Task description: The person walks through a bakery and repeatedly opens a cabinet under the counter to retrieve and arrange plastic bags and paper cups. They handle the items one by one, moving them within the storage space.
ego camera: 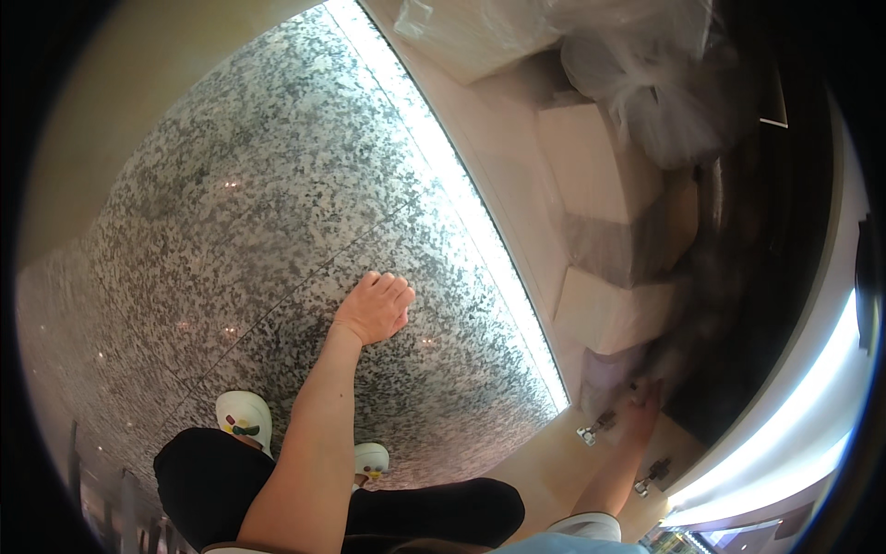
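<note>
My left hand [376, 307] is curled into a loose fist over the speckled grey floor [277, 228], with nothing visible in it. At the lower right, my right hand [644, 396] reaches into the dim interior of a cabinet, near a pale purple plastic-wrapped item [609, 374]. Blur and shadow hide what its fingers do. Close to that forearm are metal hinges [597, 428] on the cabinet's side. Beyond the hand lie a cardboard box [616, 311], a larger taped cardboard box [595, 159] and a knotted clear plastic bag [657, 90].
A bright light strip [457, 187] runs along the cabinet's base. An open cabinet door panel [554, 457] stands beside my right arm. My white clogs [244, 417] and bent knees are below. A curved white counter edge [782, 429] with lighting is at the right.
</note>
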`<state>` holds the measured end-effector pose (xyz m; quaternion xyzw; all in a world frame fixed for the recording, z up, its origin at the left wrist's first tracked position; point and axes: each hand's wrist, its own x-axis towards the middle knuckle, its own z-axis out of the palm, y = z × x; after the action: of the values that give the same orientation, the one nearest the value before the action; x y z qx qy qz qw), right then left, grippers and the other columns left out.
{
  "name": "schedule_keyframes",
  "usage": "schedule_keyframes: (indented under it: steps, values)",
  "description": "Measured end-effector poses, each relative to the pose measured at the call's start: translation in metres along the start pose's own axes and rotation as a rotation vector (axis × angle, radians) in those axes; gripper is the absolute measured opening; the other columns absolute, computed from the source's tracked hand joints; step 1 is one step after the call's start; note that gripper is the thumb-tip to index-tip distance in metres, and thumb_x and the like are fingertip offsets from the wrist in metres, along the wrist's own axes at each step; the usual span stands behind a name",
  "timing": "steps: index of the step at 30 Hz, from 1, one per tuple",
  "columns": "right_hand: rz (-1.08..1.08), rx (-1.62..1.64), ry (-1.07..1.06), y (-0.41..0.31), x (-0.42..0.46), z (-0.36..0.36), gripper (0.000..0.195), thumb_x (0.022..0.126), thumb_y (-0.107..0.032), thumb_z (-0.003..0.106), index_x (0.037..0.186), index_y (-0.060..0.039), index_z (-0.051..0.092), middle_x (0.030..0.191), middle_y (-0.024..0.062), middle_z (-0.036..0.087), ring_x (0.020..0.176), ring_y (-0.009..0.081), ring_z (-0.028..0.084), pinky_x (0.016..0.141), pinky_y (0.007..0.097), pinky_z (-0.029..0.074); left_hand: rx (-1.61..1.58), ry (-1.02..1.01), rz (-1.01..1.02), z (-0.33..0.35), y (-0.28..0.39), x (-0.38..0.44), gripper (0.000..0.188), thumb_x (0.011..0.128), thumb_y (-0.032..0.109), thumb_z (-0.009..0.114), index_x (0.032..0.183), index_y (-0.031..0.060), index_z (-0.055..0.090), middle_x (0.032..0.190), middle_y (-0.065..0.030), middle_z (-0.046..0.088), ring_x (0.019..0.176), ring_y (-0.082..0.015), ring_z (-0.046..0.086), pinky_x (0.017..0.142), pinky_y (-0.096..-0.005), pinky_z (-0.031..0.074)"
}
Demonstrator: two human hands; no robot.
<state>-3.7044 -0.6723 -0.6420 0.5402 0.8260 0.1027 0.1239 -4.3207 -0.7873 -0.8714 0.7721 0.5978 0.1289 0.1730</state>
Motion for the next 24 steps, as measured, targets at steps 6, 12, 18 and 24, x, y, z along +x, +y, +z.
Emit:
schedule_keyframes:
  steps: [6,12,18,24]
  values:
    - [0.444,-0.02,-0.087,0.032,0.009,-0.008,0.05,0.093,-0.018,0.065,0.139,-0.0039,0.053,0.128,0.0222,0.059,0.123,0.0337,0.057,0.1,0.0433,0.049,-0.012,0.036,0.05,0.01,0.007,0.017,0.021,0.092,0.028,0.057,0.106,0.0139,0.055,0.105,-0.0054,0.053,0.102,-0.0224,0.05,0.094,-0.0392,0.039]
    - [0.167,0.174,0.456,-0.179,0.166,-0.113,0.066,0.098,-0.035,0.066,0.148,-0.0006,0.041,0.148,0.026,0.043,0.132,0.0389,0.048,0.108,0.0495,0.041,0.052,-0.01,0.024,0.006,0.005,0.004,0.02,0.093,0.028,0.055,0.107,0.0142,0.055,0.105,-0.0051,0.053,0.102,-0.0221,0.05,0.094,-0.0389,0.039]
    - [-0.284,-0.016,0.739,-0.345,0.367,-0.216,0.082,0.082,-0.039,0.08,0.146,-0.0012,0.045,0.134,0.0203,0.057,0.128,0.0349,0.053,0.114,0.0481,0.032,0.024,-0.021,0.019,0.003,0.007,0.017,0.016,0.095,0.027,0.053,0.105,0.015,0.055,0.105,-0.0049,0.053,0.101,-0.0218,0.05,0.094,-0.0394,0.039]
    - [-0.111,-0.288,0.527,-0.332,0.419,-0.218,0.067,0.086,-0.048,0.074,0.134,-0.0037,0.059,0.13,0.0195,0.064,0.122,0.0351,0.059,0.107,0.0455,0.044,0.004,-0.038,0.003,0.005,0.007,0.017,0.015,0.095,0.027,0.052,0.104,0.0151,0.054,0.105,-0.005,0.053,0.1,-0.0216,0.05,0.095,-0.0392,0.039]
